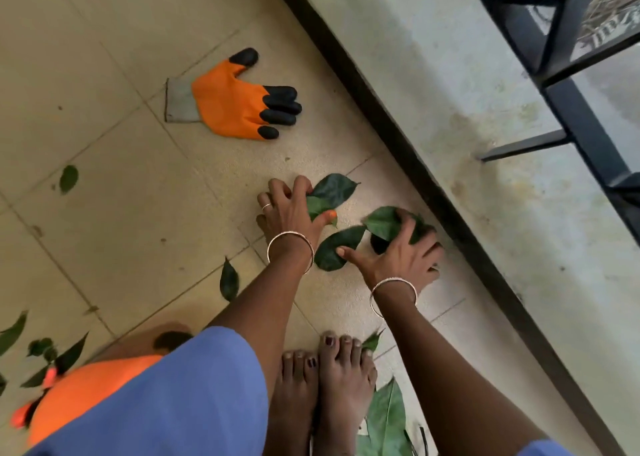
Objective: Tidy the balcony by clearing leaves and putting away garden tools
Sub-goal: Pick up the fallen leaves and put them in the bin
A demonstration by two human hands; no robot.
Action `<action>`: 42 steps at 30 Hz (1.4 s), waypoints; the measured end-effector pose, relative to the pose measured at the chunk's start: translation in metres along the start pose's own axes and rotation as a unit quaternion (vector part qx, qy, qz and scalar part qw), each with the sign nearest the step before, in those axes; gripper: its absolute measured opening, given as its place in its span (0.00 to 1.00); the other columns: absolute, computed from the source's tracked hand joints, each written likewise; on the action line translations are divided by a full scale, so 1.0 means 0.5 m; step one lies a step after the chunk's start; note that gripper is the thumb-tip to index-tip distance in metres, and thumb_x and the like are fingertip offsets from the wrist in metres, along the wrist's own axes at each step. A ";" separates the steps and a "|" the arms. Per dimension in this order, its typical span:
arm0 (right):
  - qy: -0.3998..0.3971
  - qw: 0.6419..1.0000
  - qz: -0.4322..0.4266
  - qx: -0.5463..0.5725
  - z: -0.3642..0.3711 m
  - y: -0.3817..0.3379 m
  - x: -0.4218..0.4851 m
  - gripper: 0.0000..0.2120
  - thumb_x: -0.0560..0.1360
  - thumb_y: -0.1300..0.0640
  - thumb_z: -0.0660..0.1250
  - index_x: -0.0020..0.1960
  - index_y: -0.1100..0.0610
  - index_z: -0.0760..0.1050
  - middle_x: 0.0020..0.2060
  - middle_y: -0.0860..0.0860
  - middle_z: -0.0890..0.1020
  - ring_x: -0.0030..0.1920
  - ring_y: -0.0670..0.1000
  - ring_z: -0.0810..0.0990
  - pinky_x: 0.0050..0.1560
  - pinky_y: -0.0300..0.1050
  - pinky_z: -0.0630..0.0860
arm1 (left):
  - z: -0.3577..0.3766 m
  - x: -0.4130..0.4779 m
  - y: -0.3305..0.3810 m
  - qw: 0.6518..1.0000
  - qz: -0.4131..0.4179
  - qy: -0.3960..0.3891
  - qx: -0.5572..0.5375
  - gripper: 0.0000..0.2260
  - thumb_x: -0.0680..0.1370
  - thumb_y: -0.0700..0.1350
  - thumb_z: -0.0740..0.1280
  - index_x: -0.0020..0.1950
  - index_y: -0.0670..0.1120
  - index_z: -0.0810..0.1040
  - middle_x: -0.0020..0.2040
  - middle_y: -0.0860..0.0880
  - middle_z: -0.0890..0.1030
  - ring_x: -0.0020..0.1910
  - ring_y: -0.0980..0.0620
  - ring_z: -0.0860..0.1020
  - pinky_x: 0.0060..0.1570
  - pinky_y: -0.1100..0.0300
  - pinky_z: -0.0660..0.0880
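Dark green leaves lie on the beige tiled floor near the black skirting. My left hand [292, 210] pinches a couple of leaves [329, 192] between thumb and fingers. My right hand [405, 255] is spread over a bunch of leaves [384, 222] close to the wall, its fingers curling onto them. One more leaf [337, 249] lies flat between my two wrists, under the right thumb. An orange garden glove [235, 104] with black fingertips lies flat on the floor farther away, to the upper left of my hands.
Loose leaves are scattered at the left: a small leaf [68, 178], another leaf [228, 281], and several at the bottom left [52, 351]. Bare feet [329, 369] stand below my hands, with large leaves [384, 421] beside them. A low wall [467, 126] and black railing [571, 109] run along the right.
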State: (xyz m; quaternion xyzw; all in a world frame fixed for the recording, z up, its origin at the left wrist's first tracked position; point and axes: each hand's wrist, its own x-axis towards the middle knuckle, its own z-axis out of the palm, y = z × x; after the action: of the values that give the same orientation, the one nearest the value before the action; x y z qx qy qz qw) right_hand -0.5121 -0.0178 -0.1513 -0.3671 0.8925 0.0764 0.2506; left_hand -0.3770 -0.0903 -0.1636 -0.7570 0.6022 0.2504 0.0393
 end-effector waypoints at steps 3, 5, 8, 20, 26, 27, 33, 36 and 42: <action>0.021 0.994 -0.100 0.042 0.018 -0.002 -0.005 0.40 0.58 0.34 0.77 0.64 0.44 0.65 0.60 0.54 0.66 0.59 0.58 0.65 0.52 0.50 0.72 | 0.014 0.001 -0.006 0.999 0.050 -0.010 -0.006 0.13 0.75 0.56 0.70 0.54 0.53 0.73 0.57 0.48 0.69 0.58 0.45 0.68 0.53 0.49 0.70; 0.004 0.986 -0.162 0.041 0.031 -0.007 -0.015 0.28 0.65 0.43 0.76 0.60 0.49 0.71 0.56 0.54 0.69 0.56 0.57 0.67 0.51 0.49 0.74 | 0.017 0.000 -0.004 0.997 0.074 -0.020 -0.030 0.11 0.77 0.52 0.69 0.56 0.49 0.76 0.56 0.46 0.72 0.58 0.45 0.69 0.54 0.51 0.70; -0.057 0.974 -0.211 0.059 0.040 -0.015 -0.029 0.17 0.69 0.52 0.74 0.55 0.56 0.75 0.52 0.54 0.74 0.53 0.55 0.71 0.50 0.48 0.73 | 0.010 -0.011 -0.004 0.993 0.063 -0.047 -0.087 0.07 0.77 0.44 0.69 0.53 0.44 0.77 0.52 0.44 0.77 0.54 0.45 0.74 0.52 0.53 0.72; -0.080 0.908 0.107 0.398 -0.178 0.057 -0.147 0.08 0.67 0.59 0.65 0.39 0.65 0.76 0.29 0.58 0.79 0.30 0.56 0.79 0.32 0.43 0.78 | -0.226 -0.189 -0.062 0.733 -0.366 -0.090 -0.566 0.12 0.71 0.29 0.58 0.33 0.44 0.68 0.36 0.45 0.73 0.35 0.47 0.71 0.37 0.59 0.69; -0.032 0.746 0.233 0.622 -0.419 0.036 -0.296 0.07 0.63 0.66 0.62 0.40 0.65 0.71 0.34 0.60 0.76 0.32 0.57 0.76 0.29 0.44 0.72 | -0.464 -0.339 0.021 0.629 -0.343 -0.109 -0.689 0.13 0.69 0.27 0.49 0.34 0.43 0.63 0.34 0.44 0.76 0.19 0.54 0.63 0.19 0.67 0.59; -0.015 0.721 0.241 0.649 -0.470 0.031 -0.327 0.04 0.65 0.69 0.60 0.38 0.62 0.69 0.33 0.58 0.75 0.31 0.56 0.75 0.29 0.43 0.71 | -0.507 -0.366 0.040 0.620 -0.338 -0.105 -0.700 0.13 0.68 0.26 0.47 0.33 0.44 0.61 0.32 0.44 0.74 0.18 0.54 0.62 0.18 0.67 0.58; 0.050 0.610 0.241 0.754 -0.753 0.047 -0.542 0.15 0.65 0.77 0.53 0.34 0.60 0.69 0.32 0.55 0.73 0.28 0.54 0.74 0.25 0.39 0.69 | -0.763 -0.553 0.153 0.590 -0.290 -0.130 -0.742 0.13 0.63 0.28 0.45 0.33 0.46 0.59 0.30 0.47 0.67 0.22 0.52 0.62 0.17 0.67 0.57; 0.085 0.571 0.228 0.784 -0.895 0.075 -0.664 0.15 0.64 0.76 0.53 0.33 0.59 0.69 0.32 0.54 0.74 0.29 0.53 0.74 0.25 0.39 0.71 | -0.895 -0.657 0.211 0.607 -0.247 -0.158 -0.738 0.15 0.64 0.28 0.47 0.37 0.46 0.65 0.30 0.47 0.69 0.23 0.52 0.64 0.19 0.66 0.57; 0.163 0.497 0.180 0.833 -1.078 0.168 -0.862 0.14 0.61 0.74 0.55 0.31 0.57 0.70 0.28 0.52 0.76 0.31 0.55 0.74 0.30 0.42 0.70 | -1.086 -0.842 0.295 0.651 -0.165 -0.269 -0.690 0.10 0.75 0.36 0.54 0.35 0.46 0.66 0.25 0.50 0.66 0.22 0.53 0.61 0.20 0.67 0.54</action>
State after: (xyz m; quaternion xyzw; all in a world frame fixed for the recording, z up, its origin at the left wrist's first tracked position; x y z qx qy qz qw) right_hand -0.5205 0.1359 0.5267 0.1749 0.6144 -0.7200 0.2711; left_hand -0.3969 0.0489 0.5250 -0.5517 0.0841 0.7761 -0.2936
